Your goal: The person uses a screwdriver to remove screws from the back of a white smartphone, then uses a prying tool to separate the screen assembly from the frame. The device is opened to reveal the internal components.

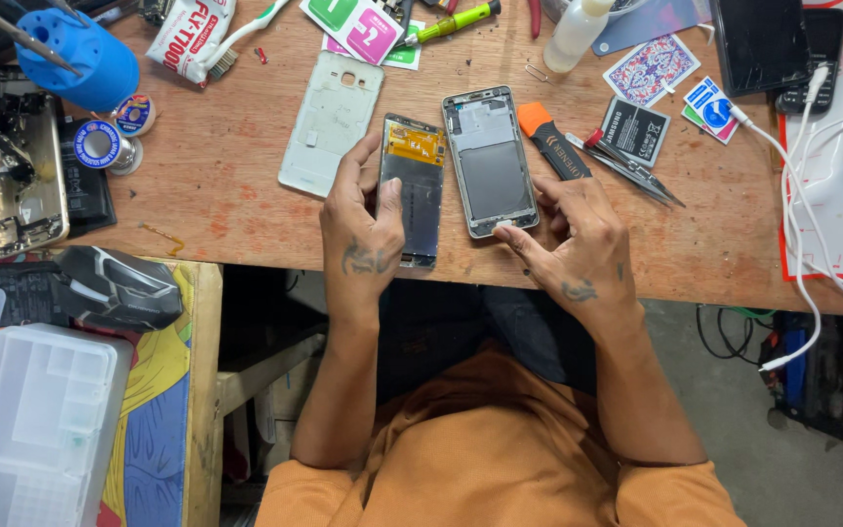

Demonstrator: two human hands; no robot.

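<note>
On the worn reddish-brown wooden tabletop (217,185) two disassembled phone parts lie side by side in front of the person, and each hand is on one of them. The left hand (363,229) rests over the dark rectangular phone screen assembly with an orange flex foil at its top end (414,181): its fingers run up the assembly's left edge and the thumb lies across the lower face, so the hand grips the part loosely from the side rather than closing fully round it. The assembly's lower end reaches the table's near edge, just right of that hand's knuckles. Just beside it to the right, close but not clearly touching, lies the silver-grey metal phone middle frame with a bare rectangular bay (489,161). The right hand (578,239) sits at this frame's lower right corner, fingers spread, with a fingertip touching the bottom edge; it clamps nothing. The two hands are apart, with both parts between them. Left of the left hand lies a pale green-white plastic phone back cover (327,122), face down. Above the right hand lie an orange-and-black plastic prying tool (550,140), a flat black phone battery (633,130) and slim metal tweezers (636,174). A white cable (794,234) trails down at the right edge of the table.
</note>
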